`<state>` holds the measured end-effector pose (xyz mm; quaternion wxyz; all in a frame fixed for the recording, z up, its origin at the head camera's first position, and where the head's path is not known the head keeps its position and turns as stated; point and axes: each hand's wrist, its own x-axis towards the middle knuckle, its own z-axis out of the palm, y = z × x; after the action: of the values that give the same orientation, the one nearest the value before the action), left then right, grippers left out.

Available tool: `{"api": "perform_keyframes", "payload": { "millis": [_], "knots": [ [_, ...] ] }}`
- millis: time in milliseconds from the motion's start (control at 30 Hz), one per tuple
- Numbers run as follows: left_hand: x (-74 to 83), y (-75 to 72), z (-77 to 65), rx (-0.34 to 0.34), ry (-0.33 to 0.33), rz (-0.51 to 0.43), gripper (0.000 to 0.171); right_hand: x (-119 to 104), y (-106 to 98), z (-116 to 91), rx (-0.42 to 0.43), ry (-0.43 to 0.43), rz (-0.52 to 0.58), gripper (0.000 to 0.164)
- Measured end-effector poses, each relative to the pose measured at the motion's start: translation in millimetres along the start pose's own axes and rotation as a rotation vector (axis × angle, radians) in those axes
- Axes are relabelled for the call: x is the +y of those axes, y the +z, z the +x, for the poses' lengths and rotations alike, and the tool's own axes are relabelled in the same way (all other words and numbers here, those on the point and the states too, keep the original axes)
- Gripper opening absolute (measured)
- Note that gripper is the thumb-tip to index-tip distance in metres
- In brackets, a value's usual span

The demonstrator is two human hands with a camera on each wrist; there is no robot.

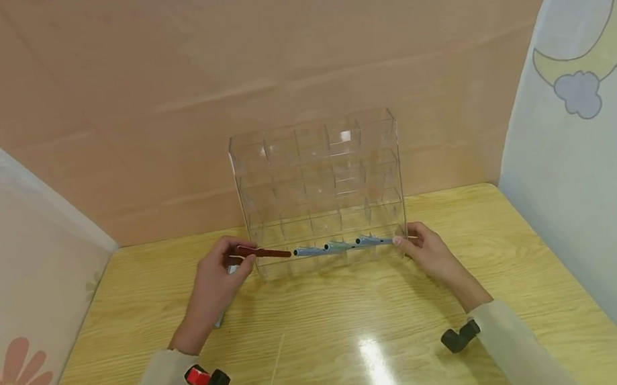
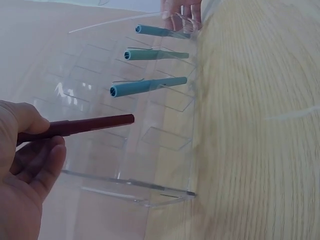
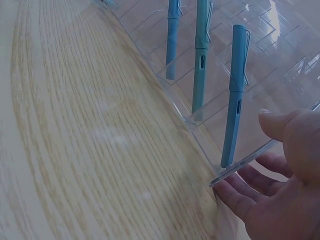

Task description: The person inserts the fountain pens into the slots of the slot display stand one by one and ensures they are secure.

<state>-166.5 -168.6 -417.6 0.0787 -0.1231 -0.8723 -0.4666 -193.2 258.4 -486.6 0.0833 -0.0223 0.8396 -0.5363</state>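
My left hand (image 1: pixel 213 283) pinches a dark red pen (image 2: pixel 95 124) between thumb and fingers. The pen points right, across the lower left part of a clear rack (image 1: pixel 400 163) with rows of small compartments. Along the rack's bottom row lie a blue pen (image 2: pixel 134 87), a green pen (image 2: pixel 145 54) and another blue pen (image 3: pixel 237 80), each slanted, with its clip showing. At the lower right corner, my right hand (image 1: pixel 435 256) grips the rack's side panel, thumb in front and fingers behind.
The rack stands upright on a wood-grain table (image 1: pixel 322 347), before a tan back wall (image 1: pixel 283 40). Partly hidden under my left hand, a light blue item (image 1: pixel 218 320) lies on the table. Patterned side walls rise left and right.
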Motion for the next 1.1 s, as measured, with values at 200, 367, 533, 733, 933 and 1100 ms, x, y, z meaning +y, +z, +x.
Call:
{"api": "perform_keyframes", "payload": {
  "millis": [200,367,533,733,933,1100],
  "knots": [
    [1.1,9.0,2.7,-0.001,0.038,0.020,0.021,-0.6,-0.7,0.3,-0.003,-0.006,0.023,0.067],
    [0.1,16.5,5.4,0.005,0.062,0.075,0.022,-0.6,-2.3,0.4,-0.002,-0.012,0.019,0.069],
    [-3.8,22.0,6.0,-0.025,0.035,0.043,0.021,0.9,-1.9,0.2,-0.001,-0.007,0.011,0.071],
    [-7.5,29.1,6.9,-0.048,0.035,0.038,0.019,3.0,-1.6,-0.7,0.000,-0.004,0.002,0.072],
    [-9.2,35.2,7.9,-0.025,0.056,0.065,0.020,2.1,-1.0,-1.6,0.002,-0.015,0.006,0.069],
    [-10.8,38.8,8.4,-0.028,0.039,0.098,0.020,1.0,-1.5,-2.0,-0.006,-0.017,0.022,0.070]
  ]
}}
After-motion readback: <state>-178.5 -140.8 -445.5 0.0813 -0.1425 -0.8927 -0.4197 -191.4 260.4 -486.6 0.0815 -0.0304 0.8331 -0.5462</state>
